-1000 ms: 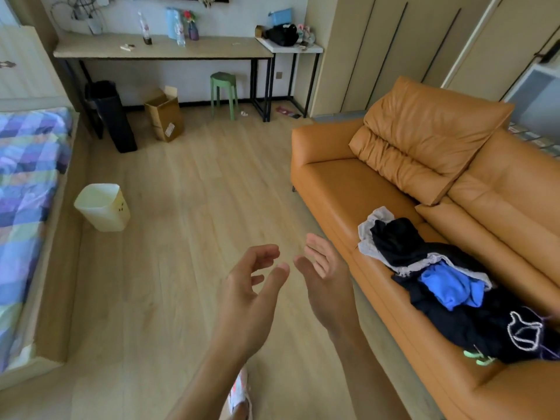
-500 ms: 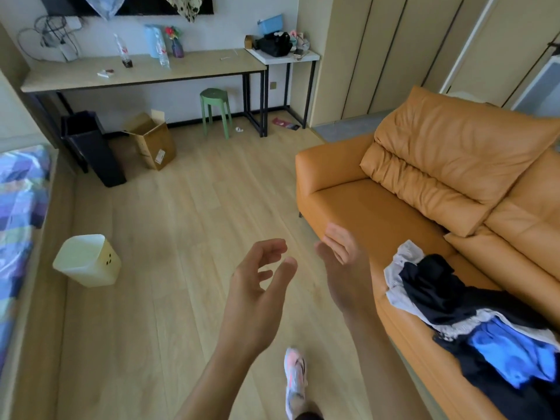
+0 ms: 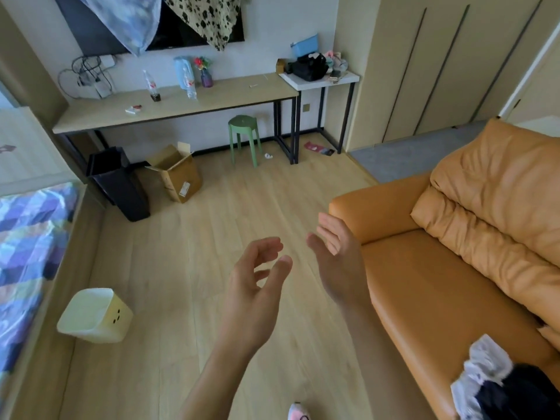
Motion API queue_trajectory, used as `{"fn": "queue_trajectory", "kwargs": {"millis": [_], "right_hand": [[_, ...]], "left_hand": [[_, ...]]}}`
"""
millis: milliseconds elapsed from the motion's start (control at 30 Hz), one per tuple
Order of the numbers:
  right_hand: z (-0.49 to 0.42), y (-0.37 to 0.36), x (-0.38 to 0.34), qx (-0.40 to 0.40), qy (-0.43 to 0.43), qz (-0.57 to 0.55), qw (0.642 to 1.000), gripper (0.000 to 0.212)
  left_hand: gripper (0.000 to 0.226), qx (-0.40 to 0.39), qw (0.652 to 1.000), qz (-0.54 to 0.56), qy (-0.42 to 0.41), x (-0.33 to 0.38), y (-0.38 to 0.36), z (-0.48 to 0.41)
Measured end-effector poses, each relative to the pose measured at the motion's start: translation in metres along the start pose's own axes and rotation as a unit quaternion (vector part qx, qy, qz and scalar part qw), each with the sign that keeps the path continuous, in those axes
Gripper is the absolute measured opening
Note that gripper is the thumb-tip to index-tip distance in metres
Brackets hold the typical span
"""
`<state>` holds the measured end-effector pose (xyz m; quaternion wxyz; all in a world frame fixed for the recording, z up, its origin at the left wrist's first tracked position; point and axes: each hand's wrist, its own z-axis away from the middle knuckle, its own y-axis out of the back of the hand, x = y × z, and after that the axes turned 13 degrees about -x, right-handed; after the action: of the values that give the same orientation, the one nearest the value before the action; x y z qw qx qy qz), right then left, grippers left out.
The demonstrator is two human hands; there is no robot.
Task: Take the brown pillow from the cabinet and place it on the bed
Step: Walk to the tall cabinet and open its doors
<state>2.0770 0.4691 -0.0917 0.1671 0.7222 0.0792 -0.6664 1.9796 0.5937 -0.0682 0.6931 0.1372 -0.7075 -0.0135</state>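
My left hand (image 3: 254, 286) and my right hand (image 3: 339, 262) are raised side by side over the wooden floor, palms facing each other, fingers apart and holding nothing. The bed (image 3: 27, 253) with a blue and purple checked cover lies along the left edge. A tall beige cabinet (image 3: 439, 65) with dark vertical grooves stands shut at the back right. No brown pillow shows apart from the orange-brown back cushions (image 3: 500, 201) on the sofa at the right.
An orange sofa (image 3: 424, 283) with a heap of clothes (image 3: 509, 386) fills the right side. On the floor stand a pale bin (image 3: 94, 316), a black bin (image 3: 121, 183), a cardboard box (image 3: 178, 174) and a green stool (image 3: 244, 137). A long desk (image 3: 175, 107) runs along the back wall.
The view has tilted up and shifted forward along the sofa; the clothes slid to the bottom right and the wall screen came into sight. Both hands stay open, held side by side.
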Motion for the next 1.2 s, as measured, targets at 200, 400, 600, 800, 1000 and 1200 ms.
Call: {"fn": "queue_trajectory", "kwargs": {"millis": [200,400,600,800,1000,1200], "right_hand": [[-0.102,0.011,0.01,-0.008,-0.013,0.016,1.0,0.053],[-0.229,0.006,0.035,0.022,-0.041,0.048,0.998,0.049],[-0.378,-0.004,0.04,0.073,-0.049,0.065,0.994,0.052],[-0.495,-0.003,0.033,0.131,-0.052,0.054,0.988,0.052],[-0.602,0.02,0.048,0.182,-0.049,0.046,0.981,0.05],[-0.726,0.06,0.074,0.211,-0.06,0.034,0.975,0.048]], "left_hand": [[0.02,0.007,1.0,0.026,0.003,-0.009,0.007,-0.115],[0.027,-0.001,0.998,0.058,0.002,-0.036,0.026,-0.254],[0.027,-0.046,0.997,0.055,-0.012,-0.048,0.064,-0.411],[0.03,-0.108,0.992,0.046,-0.038,-0.031,0.088,-0.546],[0.03,-0.14,0.987,0.053,-0.05,-0.042,0.089,-0.659],[0.031,-0.161,0.985,0.038,-0.054,-0.057,0.072,-0.789]]}}
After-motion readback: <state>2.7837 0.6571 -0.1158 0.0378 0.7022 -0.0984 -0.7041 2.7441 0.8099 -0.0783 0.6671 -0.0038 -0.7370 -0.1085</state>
